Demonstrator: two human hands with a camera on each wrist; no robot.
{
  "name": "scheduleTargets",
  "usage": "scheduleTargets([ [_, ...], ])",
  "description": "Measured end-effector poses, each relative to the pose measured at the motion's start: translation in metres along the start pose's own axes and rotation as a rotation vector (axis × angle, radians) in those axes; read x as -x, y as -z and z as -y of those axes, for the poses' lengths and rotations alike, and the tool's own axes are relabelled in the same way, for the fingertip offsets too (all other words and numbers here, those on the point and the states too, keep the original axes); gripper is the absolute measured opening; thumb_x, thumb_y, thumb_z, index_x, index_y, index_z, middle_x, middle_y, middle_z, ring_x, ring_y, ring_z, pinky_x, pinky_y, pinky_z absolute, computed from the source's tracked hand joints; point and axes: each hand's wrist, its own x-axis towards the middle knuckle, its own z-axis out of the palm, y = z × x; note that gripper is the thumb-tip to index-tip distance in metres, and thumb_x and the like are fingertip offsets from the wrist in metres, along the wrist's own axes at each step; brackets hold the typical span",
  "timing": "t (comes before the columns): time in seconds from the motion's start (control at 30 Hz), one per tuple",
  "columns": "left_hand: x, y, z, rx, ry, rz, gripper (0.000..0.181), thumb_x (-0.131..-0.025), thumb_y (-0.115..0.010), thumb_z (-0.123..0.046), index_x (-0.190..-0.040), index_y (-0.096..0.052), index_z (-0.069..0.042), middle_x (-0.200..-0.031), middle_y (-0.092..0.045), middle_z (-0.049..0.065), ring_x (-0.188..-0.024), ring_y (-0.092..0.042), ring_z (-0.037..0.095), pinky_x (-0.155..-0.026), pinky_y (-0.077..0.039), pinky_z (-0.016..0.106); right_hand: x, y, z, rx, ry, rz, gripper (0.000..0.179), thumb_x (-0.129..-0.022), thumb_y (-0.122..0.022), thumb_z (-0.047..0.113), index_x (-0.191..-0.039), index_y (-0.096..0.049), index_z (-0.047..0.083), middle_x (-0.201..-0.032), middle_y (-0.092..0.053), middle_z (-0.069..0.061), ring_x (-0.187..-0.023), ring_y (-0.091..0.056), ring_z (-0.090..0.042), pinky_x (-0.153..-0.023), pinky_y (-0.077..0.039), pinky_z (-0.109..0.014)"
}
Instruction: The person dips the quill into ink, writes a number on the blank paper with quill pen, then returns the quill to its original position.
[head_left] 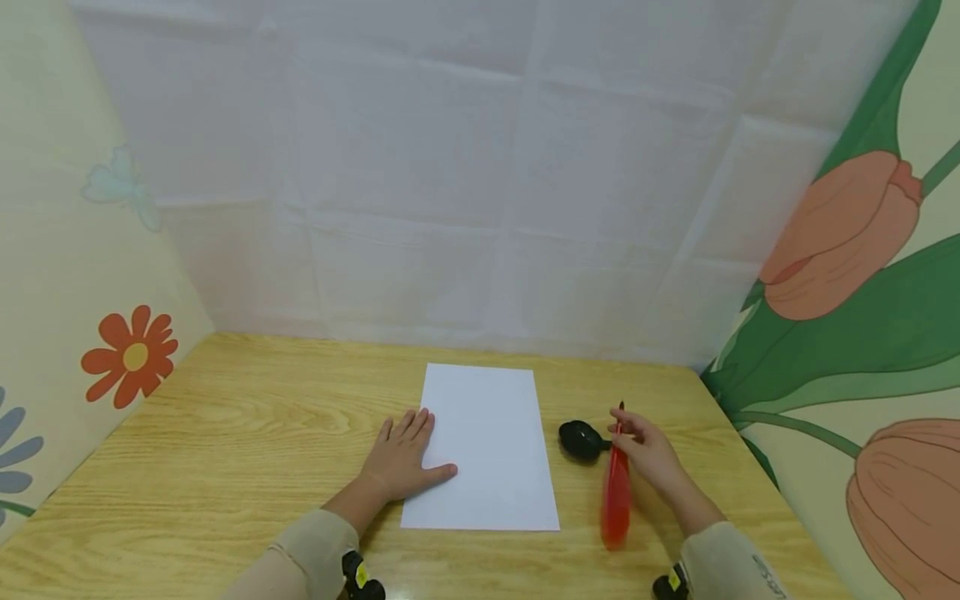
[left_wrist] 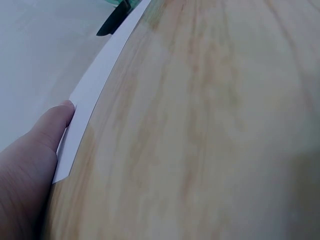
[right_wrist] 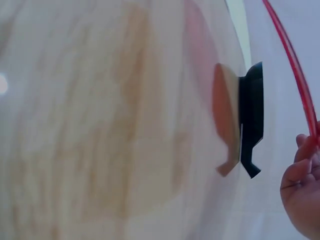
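Observation:
My left hand (head_left: 403, 467) lies spread over the left edge of a white sheet of paper (head_left: 491, 450), thumb reaching onto it. The left wrist view shows the thumb (left_wrist: 52, 125) against the paper's edge. To the right of the sheet, my right hand (head_left: 647, 450) pinches a long, thin red piece (head_left: 617, 500) near its narrow, dark-tipped upper end. The piece widens downward and is blurred at the bottom; from the right wrist it looks like a slim curved strip (right_wrist: 295, 65). Just left of the fingers lies a black rounded object (head_left: 580, 440) with a short narrow neck.
The wood-grain table (head_left: 247, 450) extends to both sides of the paper. A white cloth (head_left: 420, 167) hangs behind it. Flower-printed panels stand at the left (head_left: 60, 250) and right (head_left: 840, 358).

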Motion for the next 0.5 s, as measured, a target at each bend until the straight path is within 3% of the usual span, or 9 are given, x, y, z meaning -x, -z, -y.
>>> scheduleTargets([
  [0.13, 0.000, 0.000, -0.001, -0.005, 0.003, 0.002, 0.100, -0.087, -0.050, -0.072, -0.155, -0.024, -0.003, -0.164, -0.021, 0.012, -0.153, -0.013, 0.034, -0.121, -0.008, 0.058, 0.000, 0.002, 0.008, -0.085, -0.026, 0.007, 0.048, -0.098, -0.057, 0.012, -0.143, -0.046, 0.002, -0.122, -0.060, -0.016, -0.078, -0.054, -0.003, -0.065, -0.044, -0.021],
  [0.27, 0.001, 0.001, -0.002, 0.002, 0.002, -0.001, 0.099, -0.087, -0.050, -0.071, -0.155, -0.025, -0.003, -0.164, -0.021, 0.013, -0.153, -0.013, 0.034, -0.121, -0.008, 0.058, 0.000, 0.003, 0.013, -0.156, -0.025, 0.008, 0.047, -0.098, -0.053, 0.009, -0.144, -0.045, 0.003, -0.118, -0.060, -0.007, -0.076, -0.055, -0.001, -0.067, -0.044, -0.024],
  [0.5, 0.001, 0.002, -0.003, 0.009, 0.007, 0.004, 0.099, -0.088, -0.051, -0.070, -0.155, -0.024, -0.002, -0.164, -0.020, 0.013, -0.153, -0.013, 0.034, -0.122, -0.007, 0.058, 0.000, 0.001, 0.017, -0.186, -0.015, 0.007, 0.052, -0.095, -0.044, -0.004, -0.146, -0.044, 0.004, -0.127, -0.061, -0.017, -0.074, -0.057, -0.005, -0.069, -0.045, -0.026],
])
